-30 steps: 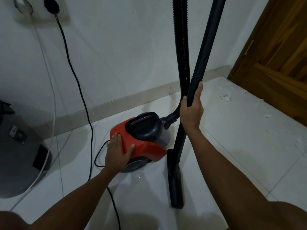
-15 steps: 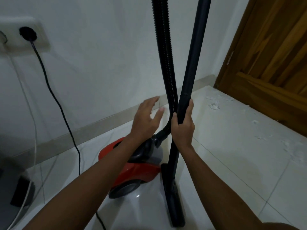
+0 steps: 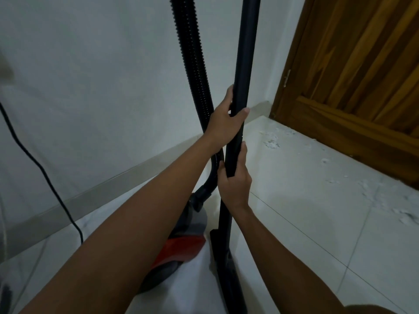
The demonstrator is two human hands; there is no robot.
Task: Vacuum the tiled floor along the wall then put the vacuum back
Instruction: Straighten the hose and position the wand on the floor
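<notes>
A black vacuum wand (image 3: 246,55) stands nearly upright in the middle of the view. My left hand (image 3: 223,122) grips it from the left, just above my right hand (image 3: 234,181), which also grips it. The wand's floor nozzle (image 3: 229,277) rests on the white tiled floor (image 3: 306,211). A black ribbed hose (image 3: 192,64) runs down beside the wand to the red and grey vacuum body (image 3: 181,243), which my left forearm partly hides.
White debris (image 3: 272,141) lies scattered on the tiles along a wooden door (image 3: 362,75) at the right. A black power cord (image 3: 45,173) hangs down the white wall (image 3: 102,87) at the left. A grey skirting strip (image 3: 102,189) edges the wall.
My left hand left the vacuum body, rose and closed on the wand above my right hand. The view has tilted up and moved closer.
</notes>
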